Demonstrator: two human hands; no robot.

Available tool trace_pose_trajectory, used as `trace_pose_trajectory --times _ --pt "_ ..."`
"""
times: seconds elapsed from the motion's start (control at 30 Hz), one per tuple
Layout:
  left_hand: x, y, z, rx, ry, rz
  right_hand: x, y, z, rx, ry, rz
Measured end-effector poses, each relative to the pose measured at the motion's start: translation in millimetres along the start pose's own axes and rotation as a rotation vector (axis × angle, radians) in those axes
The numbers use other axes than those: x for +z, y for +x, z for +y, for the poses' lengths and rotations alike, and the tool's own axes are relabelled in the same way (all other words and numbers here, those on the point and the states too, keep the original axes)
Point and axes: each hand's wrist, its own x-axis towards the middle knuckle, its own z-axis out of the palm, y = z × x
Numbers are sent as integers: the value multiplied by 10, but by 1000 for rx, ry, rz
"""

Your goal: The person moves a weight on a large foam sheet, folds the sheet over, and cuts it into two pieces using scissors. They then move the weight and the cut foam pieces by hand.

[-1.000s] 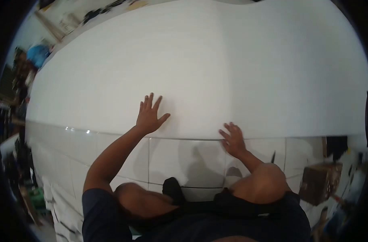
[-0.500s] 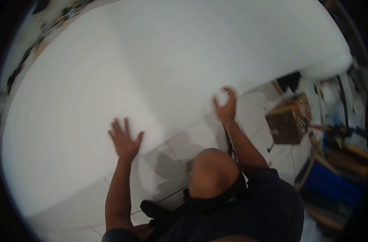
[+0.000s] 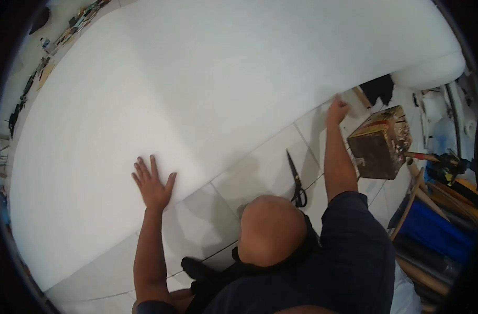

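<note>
A large white sheet [image 3: 239, 78], soft-looking like foam or padding, spreads over the tiled floor. My left hand [image 3: 154, 188] lies flat on it near its front edge, with the fingers spread. Farther right, my right hand [image 3: 338, 110] is closed at the sheet's front edge, fingertips pinching the rim. What lies between those fingertips is hard to see at this size. Black-handled scissors [image 3: 296, 180] rest on the floor tiles between my right forearm and my bent knee [image 3: 274, 230].
A worn brown box [image 3: 377, 157] stands right of my right arm. Beyond it are a rolled end [image 3: 432, 70] of white material, a black cloth [image 3: 377, 90], blue material [image 3: 435, 230] and wooden pieces. Small items and a bottle [image 3: 45, 44] line the far left.
My right hand has moved right and farther away along the sheet's edge, and its fingers have closed. My left hand stays flat, shifted slightly left. The scissors now show fully.
</note>
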Motion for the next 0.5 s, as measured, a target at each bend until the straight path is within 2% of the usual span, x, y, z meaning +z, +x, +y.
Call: trace_pose_trajectory --times 0.07,0.13,0.17,0.23,0.27,0.3,0.37,0.43,0.5 --pt "-6 -70 1 20 -22 -22 -111 -14 -490 -229 145 103" --pt "42 -44 12 14 -3 19 -80 206 -861 -382 472 -67" --pt "55 -44 13 18 -9 10 -137 237 -975 -384 461 -66" --pt "59 -25 -1 30 5 43 -225 265 -1121 -293 -148 -184" --pt "65 -25 -4 32 -2 46 -207 247 -987 -406 -292 -122" --pt "71 -18 8 42 -8 45 -187 222 -865 -406 -298 -112" --pt "64 -28 0 18 -7 28 -64 148 -661 -366 -769 -193" --pt "108 -37 -23 6 6 50 137 257 -431 -252 -995 -366" --pt "85 -7 -20 30 15 0 381 578 72 -363 -1286 -595"
